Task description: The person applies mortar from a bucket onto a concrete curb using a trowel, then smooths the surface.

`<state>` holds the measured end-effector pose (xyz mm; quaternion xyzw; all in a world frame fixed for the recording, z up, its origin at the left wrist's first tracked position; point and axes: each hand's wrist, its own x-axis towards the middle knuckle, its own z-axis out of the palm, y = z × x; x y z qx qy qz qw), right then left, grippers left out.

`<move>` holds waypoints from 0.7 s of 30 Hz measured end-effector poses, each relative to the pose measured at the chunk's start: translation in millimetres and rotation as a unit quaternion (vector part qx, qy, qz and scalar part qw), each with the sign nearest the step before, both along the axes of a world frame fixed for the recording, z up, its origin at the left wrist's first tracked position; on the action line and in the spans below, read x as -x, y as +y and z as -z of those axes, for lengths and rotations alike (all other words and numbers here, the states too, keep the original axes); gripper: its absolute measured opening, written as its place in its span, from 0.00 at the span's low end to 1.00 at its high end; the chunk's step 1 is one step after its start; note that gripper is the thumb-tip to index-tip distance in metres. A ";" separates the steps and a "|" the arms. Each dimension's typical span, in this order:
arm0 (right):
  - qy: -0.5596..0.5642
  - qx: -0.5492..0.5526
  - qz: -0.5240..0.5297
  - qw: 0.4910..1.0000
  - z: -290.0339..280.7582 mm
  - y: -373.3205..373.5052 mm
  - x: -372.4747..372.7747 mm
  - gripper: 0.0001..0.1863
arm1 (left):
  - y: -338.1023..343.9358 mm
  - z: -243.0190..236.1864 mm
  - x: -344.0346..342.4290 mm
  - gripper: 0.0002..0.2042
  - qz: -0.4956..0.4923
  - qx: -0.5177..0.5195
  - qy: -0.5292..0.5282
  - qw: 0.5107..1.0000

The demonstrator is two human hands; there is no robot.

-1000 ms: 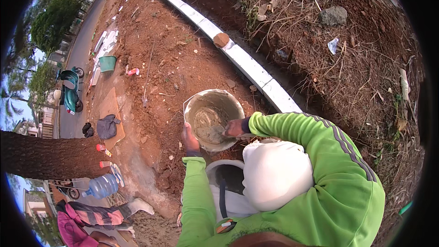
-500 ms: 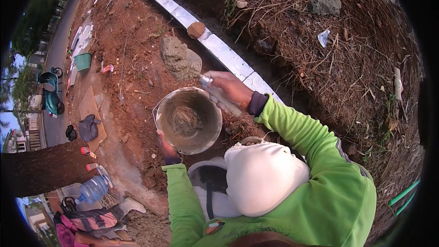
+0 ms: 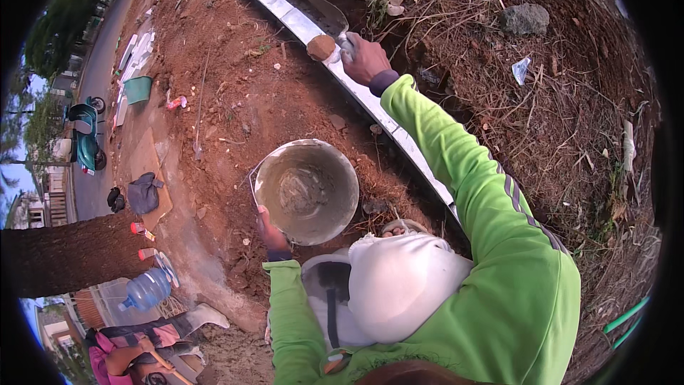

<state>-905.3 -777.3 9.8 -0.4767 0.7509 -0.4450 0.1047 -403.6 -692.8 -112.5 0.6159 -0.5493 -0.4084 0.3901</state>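
Observation:
My right hand [image 3: 366,58] grips a trowel [image 3: 328,14] by its handle, its tilted blade over the far side of a row of pale blocks [image 3: 285,14]. Close by the handle, a reddish-brown lump [image 3: 320,48] rests on the blocks. My left hand [image 3: 271,231] holds a bucket [image 3: 339,182] at its lower left side, fingers partly hidden. The bucket leans so that its inside shows, with grey wet mortar [image 3: 303,191] at the bottom and smears up the wall. I cannot make out any mortar on the blade.
Beyond the blocks, a dark trench meets a bank of soil and dry grass with a grey stone [image 3: 526,19]. On the left are a green tub [image 3: 137,90], a tree trunk [image 3: 71,257], a water jug [image 3: 148,289] and a parked scooter [image 3: 87,135]. Another person [image 3: 128,356] sits lower left.
My right hand has swung the trowel from beside the bucket, where its blade carried a heap of mortar, up and across to the block row's far side. The bucket shifted slightly right.

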 end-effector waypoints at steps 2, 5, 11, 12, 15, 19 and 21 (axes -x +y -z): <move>-0.064 0.041 -0.080 0.994 -17.7 85.0 -42.9 0.19 | 5.7 -10.4 18.7 0.30 0.001 -0.020 0.074 0.997; -0.072 -0.086 -0.247 0.962 -11.2 171.3 -89.3 0.19 | 7.0 -42.0 50.5 0.29 0.017 -0.041 0.158 0.986; 0.256 -0.237 -0.349 0.870 -15.3 156.1 -138.3 0.14 | -6.8 -64.6 72.0 0.26 0.112 -0.020 0.103 0.988; 0.291 -0.236 -0.321 0.870 -17.4 143.5 -138.1 0.12 | -0.2 -81.3 94.9 0.25 0.132 0.017 0.087 0.987; 0.374 -0.248 -0.331 0.830 -20.5 116.3 -145.7 0.09 | -0.3 -92.4 98.5 0.26 0.148 0.026 0.048 0.988; 0.359 -0.332 -0.408 0.771 12.1 128.0 -170.2 0.08 | -3.7 -79.8 79.8 0.27 0.146 0.036 0.048 0.988; 0.390 -0.296 -0.546 0.679 42.5 138.8 -174.0 0.09 | -1.3 -75.0 79.1 0.27 0.159 0.041 0.050 0.985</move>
